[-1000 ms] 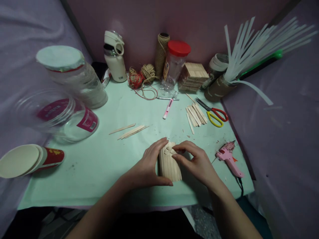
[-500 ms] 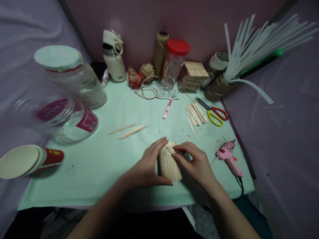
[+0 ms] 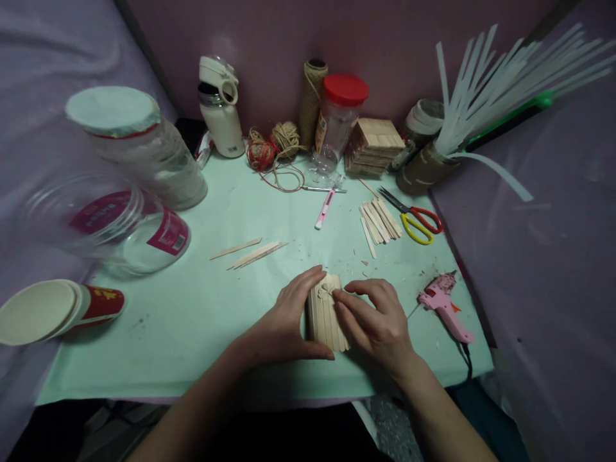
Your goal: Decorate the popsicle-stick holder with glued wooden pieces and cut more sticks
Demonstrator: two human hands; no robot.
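A small box faced with wooden craft sticks lies on the table close to me. My left hand is closed round its left side, fingers at the far end and thumb at the near end. On its top sits a small wooden clover-shaped piece with rounded petals. My right hand is bent over the box's right side, its index fingertip on the edge of the clover and its thumb close below. The right fingertips partly cover the clover's right side.
Loose craft sticks and thin split sticks lie beyond my hands. At right are scissors and a pink glue gun. A pink craft knife lies mid-table. Plastic jars and paper cups stand at left.
My right fingers have shifted from pinching about the clover to resting the index fingertip on it, with the thumb drawn back slightly right and down. My left hand keeps its hold on the box.
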